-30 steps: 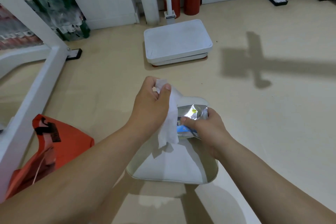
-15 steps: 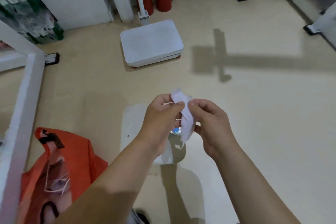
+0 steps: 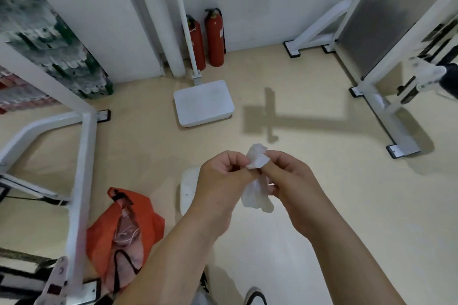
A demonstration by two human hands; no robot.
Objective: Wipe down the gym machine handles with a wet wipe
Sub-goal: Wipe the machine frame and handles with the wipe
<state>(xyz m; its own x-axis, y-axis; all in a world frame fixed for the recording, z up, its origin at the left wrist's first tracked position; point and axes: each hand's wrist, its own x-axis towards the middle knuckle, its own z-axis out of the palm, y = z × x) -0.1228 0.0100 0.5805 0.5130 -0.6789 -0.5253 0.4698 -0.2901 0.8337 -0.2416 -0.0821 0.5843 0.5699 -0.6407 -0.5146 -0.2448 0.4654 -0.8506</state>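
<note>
Left hand [image 3: 220, 181]: pinches wet wipe [image 3: 256, 182] top edge.
Right hand [image 3: 292, 186]: fingers curled, pinching same wipe.
Wipe: crumpled, hanging between hands.

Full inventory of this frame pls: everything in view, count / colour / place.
wet wipe: 1, white, centre, pinched between both hands
fire extinguishers: 2, red, standing at the back wall
weighing scale: 1, white, on the floor in front of the extinguishers
bag: 1, orange, floor lower left, beside the frame
left machine frame: 1, white, left side
right machine frame: 1, white, right side
bottle packs: count unclear, clear and green, far left
rounded object: 1, white, on the floor, partly hidden by the left hand
shoe: 1, white and dark, bottom edge
left-hand grip: pinches the wipe
right-hand grip: pinches the wipe
</note>
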